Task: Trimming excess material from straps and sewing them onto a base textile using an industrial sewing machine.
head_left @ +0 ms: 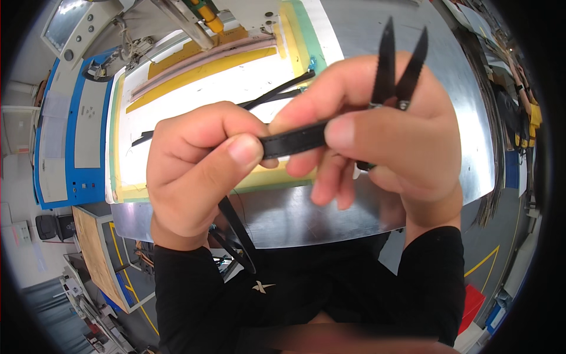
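Observation:
A narrow black stitched strap (293, 141) is stretched between my two hands, above the lit white work surface (236, 109). My left hand (191, 165) pinches its left end between thumb and forefinger. The strap's tail (237, 227) hangs below that hand toward my lap. My right hand (407, 135) pinches the right end of the strap with thumb and fingers. Tucked in the same hand is a pair of small scissors (386, 68), its two dark, serrated blades pointing up and spread apart. Other black straps (280, 91) lie behind my hands.
A machine with a blue and grey body (56, 141) and a control panel (73, 26) stands at the left. Yellow and pink strips (206, 74) lie at the back under a yellow cylinder (206, 16). The bare metal table (295, 215) has its edge near me. Long dark strands (492, 183) hang at the right.

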### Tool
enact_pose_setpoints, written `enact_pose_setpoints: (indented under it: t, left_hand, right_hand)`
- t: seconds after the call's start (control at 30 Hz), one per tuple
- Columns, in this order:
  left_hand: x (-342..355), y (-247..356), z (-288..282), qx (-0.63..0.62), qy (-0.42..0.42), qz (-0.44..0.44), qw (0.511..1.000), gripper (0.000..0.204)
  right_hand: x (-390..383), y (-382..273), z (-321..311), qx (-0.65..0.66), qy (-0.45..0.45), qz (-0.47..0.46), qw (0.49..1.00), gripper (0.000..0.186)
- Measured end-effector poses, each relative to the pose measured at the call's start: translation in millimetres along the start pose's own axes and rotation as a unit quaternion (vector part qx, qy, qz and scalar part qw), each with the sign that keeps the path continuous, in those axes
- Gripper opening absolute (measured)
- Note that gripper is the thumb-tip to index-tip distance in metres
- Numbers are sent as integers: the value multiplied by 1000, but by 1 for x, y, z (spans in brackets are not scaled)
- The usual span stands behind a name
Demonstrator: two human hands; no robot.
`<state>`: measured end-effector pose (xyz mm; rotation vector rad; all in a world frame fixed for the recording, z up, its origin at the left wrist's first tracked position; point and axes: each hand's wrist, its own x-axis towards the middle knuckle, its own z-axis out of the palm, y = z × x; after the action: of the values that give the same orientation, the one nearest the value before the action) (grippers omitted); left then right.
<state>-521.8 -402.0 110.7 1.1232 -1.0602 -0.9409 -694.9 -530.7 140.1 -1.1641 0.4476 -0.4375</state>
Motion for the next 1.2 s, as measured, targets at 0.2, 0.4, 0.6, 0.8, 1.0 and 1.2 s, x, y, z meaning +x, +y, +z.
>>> enact_pose_setpoints:
  t: [0.2, 0.4, 0.6, 0.8, 1.0, 1.2]
  left_hand:
    - [-8, 2, -2, -42, -11, -24, 999, 17]
    - [-6, 8, -10, 7, -36, -38, 999, 17]
    - [9, 3, -16, 52, -155, -18, 986, 22]
    - [18, -26, -16, -110, -190, -100, 970, 38]
    - [19, -40, -14, -125, -167, -44, 977, 40]
    - [10, -19, -15, 32, -14, 89, 995, 37]
  right_hand:
    - [1, 4, -5, 5, -36, 7, 999, 29]
    - [1, 2, -7, -21, -27, 16, 999, 25]
    - [17, 9, -20, -104, -272, 1, 956, 11]
    - [15, 19, -14, -59, -217, -43, 973, 14]
    - [16, 23, -16, 42, -163, -40, 985, 22]
    - [33, 28, -28, 69, -169, -119, 976, 21]
